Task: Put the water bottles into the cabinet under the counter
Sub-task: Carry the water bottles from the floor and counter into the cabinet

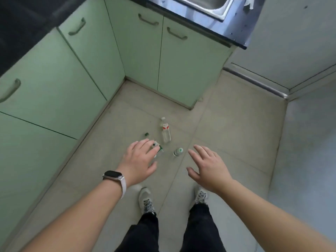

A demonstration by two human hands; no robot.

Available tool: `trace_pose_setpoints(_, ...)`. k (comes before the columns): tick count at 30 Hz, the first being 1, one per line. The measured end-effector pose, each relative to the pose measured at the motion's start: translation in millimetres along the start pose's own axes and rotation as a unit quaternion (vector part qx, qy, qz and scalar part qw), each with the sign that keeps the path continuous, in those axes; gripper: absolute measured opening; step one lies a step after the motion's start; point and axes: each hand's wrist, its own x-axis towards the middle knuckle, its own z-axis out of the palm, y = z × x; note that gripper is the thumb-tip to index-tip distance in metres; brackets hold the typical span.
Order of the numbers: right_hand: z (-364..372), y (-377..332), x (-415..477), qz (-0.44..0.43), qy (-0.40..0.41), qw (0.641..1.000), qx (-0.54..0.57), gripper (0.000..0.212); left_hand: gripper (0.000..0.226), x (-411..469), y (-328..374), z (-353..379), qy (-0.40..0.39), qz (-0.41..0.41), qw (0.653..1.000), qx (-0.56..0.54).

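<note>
Both of your hands are held out over the floor (227,128) with fingers spread and nothing in them. The left hand (140,159) covers part of the green-capped bottle (147,134) from this view, and the right hand (207,164) is just beside the small bottle (178,151). The main risk is the cabinet doors (189,66): every one in view is closed, so if you fill both hands first you will have none free for a handle (176,34). The bottles lying on their sides are round and could roll across the tiles if you nudge them instead of gripping them, and the small one could tip. All three sit close together near the middle of the floor, in front of the corner where the cabinets meet. They are clear plastic. The red-label bottle (165,132) lies on its side, its white cap toward the cabinets. The small one shows a green and white cap and seems upright, though you cannot be sure from above
</note>
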Motion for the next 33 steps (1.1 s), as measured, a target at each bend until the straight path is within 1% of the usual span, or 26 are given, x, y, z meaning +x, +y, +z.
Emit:
trace_pose_setpoints(5, 59.5, 38.7, 44.5, -0.013, -0.013, 0.999, 0.039, 0.058, 0.054, 26.4, -2.4, 61.3, -0.017, -0.090, 0.995, -0.029)
trace_pose_setpoints(8, 108.0, 67.8, 67.1, -0.022, -0.038, 0.998, 0.054, 0.061, 0.054, 38.9, -3.3, 109.5, -0.028, -0.146, 0.988, -0.036)
trace_pose_setpoints(12, 175.1, 105.5, 94.3, -0.018, -0.064, 0.995, 0.078, 0.062, 0.060, 49.1, -8.6, 184.2, -0.043, -0.230, 0.970, -0.060)
trace_pose_setpoints(14, 208.7, 121.3, 107.4, -0.012, -0.089, 0.991, 0.097, 0.063, 0.065, 52.9, -9.7, 223.4, -0.043, -0.267, 0.959, -0.082)
trace_pose_setpoints(17, 258.2, 140.4, 127.1, -0.001, -0.086, 0.988, 0.130, 0.066, 0.069, 60.6, -14.7, 280.1, -0.027, -0.318, 0.938, -0.138)
trace_pose_setpoints(19, 291.0, 150.5, 139.7, 0.020, -0.097, 0.985, 0.143, 0.070, 0.067, 63.9, -22.3, 319.7, -0.013, -0.350, 0.920, -0.178)
trace_pose_setpoints(21, 324.1, 159.3, 150.8, 0.045, -0.105, 0.982, 0.154, 0.075, 0.075, 64.1, -32.5, 358.3, -0.011, -0.397, 0.890, -0.222)
trace_pose_setpoints(24, 373.0, 171.4, 165.5, 0.091, -0.115, 0.973, 0.180, 0.084, 0.089, 62.0, -52.7, 414.7, -0.007, -0.463, 0.835, -0.297)
trace_pose_setpoints(27, 420.9, 179.4, 176.3, 0.133, -0.117, 0.959, 0.222, 0.090, 0.092, 64.6, -74.6, 457.8, 0.026, -0.518, 0.779, -0.351)
trace_pose_setpoints(29, 448.2, 183.4, 182.5, 0.154, -0.106, 0.950, 0.248, 0.093, 0.092, 67.3, -87.2, 482.7, 0.037, -0.528, 0.764, -0.369)
trace_pose_setpoints(33, 492.3, 192.6, 198.7, 0.174, -0.104, 0.934, 0.294, 0.093, 0.090, 71.9, -108.1, 525.1, 0.047, -0.516, 0.755, -0.403)
